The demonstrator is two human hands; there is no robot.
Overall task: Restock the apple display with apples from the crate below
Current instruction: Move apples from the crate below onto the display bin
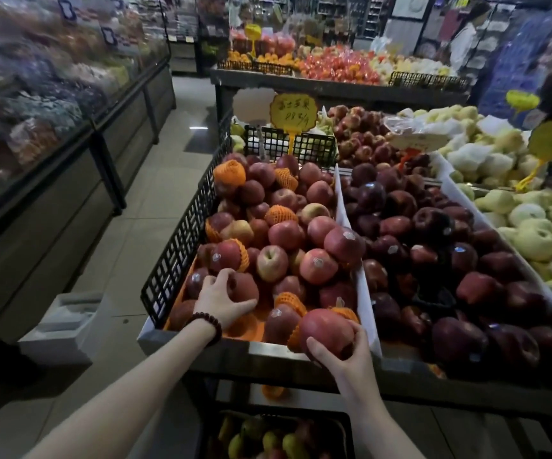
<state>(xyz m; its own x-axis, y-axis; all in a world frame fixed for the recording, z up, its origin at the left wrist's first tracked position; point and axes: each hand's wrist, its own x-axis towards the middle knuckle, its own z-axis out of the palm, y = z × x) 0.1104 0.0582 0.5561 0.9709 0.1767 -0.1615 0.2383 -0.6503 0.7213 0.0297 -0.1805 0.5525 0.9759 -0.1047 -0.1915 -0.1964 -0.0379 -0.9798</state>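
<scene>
The apple display (182,226) is a bin with a black mesh wall, filled with red apples, some in orange foam nets. My left hand (218,298), with a bead bracelet on the wrist, grips a red apple (246,286) at the bin's front left. My right hand (340,351) holds another red apple (325,329) over the bin's front edge, beside an orange net. Below the stand, a dark crate (344,422) holds more fruit, partly hidden by my arms.
Dark red apples (433,246) fill the bin to the right, with pale green fruit (532,233) beyond. A yellow price sign (292,114) stands behind the display. A glass-fronted counter (52,180) lines the aisle on the left. A person (466,38) stands far back right.
</scene>
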